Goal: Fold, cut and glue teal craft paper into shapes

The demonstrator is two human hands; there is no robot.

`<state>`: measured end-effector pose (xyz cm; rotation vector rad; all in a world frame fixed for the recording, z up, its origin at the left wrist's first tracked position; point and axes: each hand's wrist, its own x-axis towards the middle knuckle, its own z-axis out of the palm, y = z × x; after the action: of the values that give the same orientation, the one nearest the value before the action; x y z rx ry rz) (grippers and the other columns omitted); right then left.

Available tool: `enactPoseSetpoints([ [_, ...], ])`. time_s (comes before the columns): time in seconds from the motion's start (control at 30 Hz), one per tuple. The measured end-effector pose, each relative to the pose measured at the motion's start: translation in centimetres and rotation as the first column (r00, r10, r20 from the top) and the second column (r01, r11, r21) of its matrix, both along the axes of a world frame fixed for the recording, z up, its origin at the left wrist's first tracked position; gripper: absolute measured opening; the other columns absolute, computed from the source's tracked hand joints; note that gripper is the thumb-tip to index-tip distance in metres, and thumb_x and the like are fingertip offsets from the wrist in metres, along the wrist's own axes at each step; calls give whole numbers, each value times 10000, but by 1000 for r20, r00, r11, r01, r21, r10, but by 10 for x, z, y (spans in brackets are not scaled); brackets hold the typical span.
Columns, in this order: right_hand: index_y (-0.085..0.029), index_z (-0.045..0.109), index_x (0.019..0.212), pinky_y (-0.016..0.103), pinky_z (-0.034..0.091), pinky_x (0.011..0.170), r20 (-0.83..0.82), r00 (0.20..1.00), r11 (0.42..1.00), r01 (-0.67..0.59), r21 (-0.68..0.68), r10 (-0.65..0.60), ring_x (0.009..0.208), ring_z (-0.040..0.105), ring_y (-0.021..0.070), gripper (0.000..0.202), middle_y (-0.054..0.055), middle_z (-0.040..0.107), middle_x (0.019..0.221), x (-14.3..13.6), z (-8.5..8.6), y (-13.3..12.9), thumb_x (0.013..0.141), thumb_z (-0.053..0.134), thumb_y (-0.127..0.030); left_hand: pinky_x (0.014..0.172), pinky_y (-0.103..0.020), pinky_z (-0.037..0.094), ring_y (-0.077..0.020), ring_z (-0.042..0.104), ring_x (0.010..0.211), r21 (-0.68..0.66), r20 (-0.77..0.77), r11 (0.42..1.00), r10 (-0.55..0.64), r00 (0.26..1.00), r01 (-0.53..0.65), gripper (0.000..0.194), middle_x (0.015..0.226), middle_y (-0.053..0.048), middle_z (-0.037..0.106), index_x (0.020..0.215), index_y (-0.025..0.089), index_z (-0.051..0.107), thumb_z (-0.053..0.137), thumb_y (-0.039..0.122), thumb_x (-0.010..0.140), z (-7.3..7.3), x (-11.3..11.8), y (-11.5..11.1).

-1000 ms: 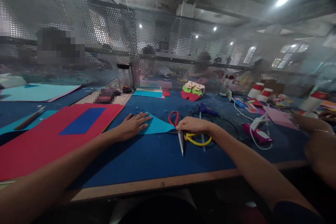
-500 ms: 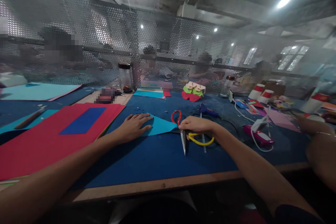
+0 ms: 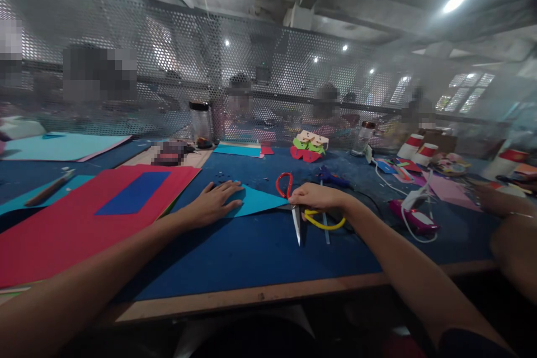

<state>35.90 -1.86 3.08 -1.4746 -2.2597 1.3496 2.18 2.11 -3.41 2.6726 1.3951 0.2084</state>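
A light-blue paper piece [image 3: 255, 201] lies on the dark blue tabletop, tapering to a point at its right. My left hand [image 3: 218, 201] rests on its left part with the fingers spread. At the tapered end my right hand [image 3: 308, 196] has its fingers pinched together, closed on the paper's tip. Opened scissors [image 3: 296, 226] lie beneath and beside that hand, with one red handle loop, one yellow loop and a blade pointing to the near edge. Part of the scissors is hidden by my right hand.
Left, a blue strip [image 3: 134, 193] tops red sheets [image 3: 84, 229]. A blue glue gun [image 3: 333, 177] and a magenta device [image 3: 415, 218] with white cable lie right. Behind stand a folded paper piece [image 3: 309, 146] and jars. Another person's hand [image 3: 495, 201] is far right.
My right hand, the paper's tip and the scissors have shifted slightly to the right. My left hand has barely moved.
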Motion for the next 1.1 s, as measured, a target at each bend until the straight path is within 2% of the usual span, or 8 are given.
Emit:
enactPoseSetpoints([
  [0.3, -192, 468, 700, 205, 223, 439, 32, 999, 1000, 2, 20, -2, 389, 384, 62, 466, -42, 534, 481, -1, 0, -1, 901, 585, -596, 1244, -610, 154, -318, 305, 1542, -3, 9, 1000, -3, 1000, 3, 647, 1674, -62, 348, 1569, 289, 392, 282, 634, 1033, 4, 1, -3],
  [0.53, -180, 502, 691, 214, 262, 449, 57, 997, 998, -45, 42, 43, 430, 452, 80, 434, 1, 607, 548, -3, -5, 2, 941, 558, -532, 1247, -614, 129, -313, 287, 1550, -14, 4, 1000, -3, 1000, 3, 666, 1682, -65, 330, 1575, 288, 382, 257, 650, 1030, 3, 1, -3],
  [0.7, -195, 473, 688, 210, 293, 478, 27, 1000, 998, 4, 60, -6, 463, 533, 110, 452, -42, 475, 479, -1, -1, -2, 921, 580, -567, 1249, -614, 125, -313, 284, 1551, -11, 12, 1000, -7, 1000, 8, 640, 1677, -58, 342, 1563, 293, 396, 286, 631, 1030, 0, 1, 1],
  [0.87, -191, 489, 683, 214, 265, 464, 76, 997, 994, -33, 100, 25, 448, 493, 104, 443, -52, 411, 472, -1, -2, -1, 931, 559, -552, 1241, -631, 131, -315, 287, 1549, -8, 17, 1000, -12, 1000, 13, 622, 1674, -77, 346, 1557, 286, 400, 307, 613, 1036, 0, 0, 2],
  [0.97, -186, 498, 662, 221, 252, 458, 111, 992, 988, -74, 133, 59, 453, 469, 98, 467, -38, 427, 481, -2, -5, 2, 940, 547, -557, 1237, -635, 139, -321, 295, 1545, 2, 23, 1000, -21, 1000, 21, 616, 1671, -79, 352, 1553, 285, 409, 315, 611, 1038, 0, 0, 1],
  [1.1, -186, 498, 663, 223, 251, 450, 98, 994, 993, -55, 109, 44, 452, 462, 93, 463, -26, 485, 493, -3, -5, 1, 940, 556, -552, 1238, -631, 149, -330, 322, 1533, 19, 26, 1000, -24, 999, 24, 617, 1665, -76, 366, 1550, 290, 422, 320, 615, 1036, -1, 0, 1],
])
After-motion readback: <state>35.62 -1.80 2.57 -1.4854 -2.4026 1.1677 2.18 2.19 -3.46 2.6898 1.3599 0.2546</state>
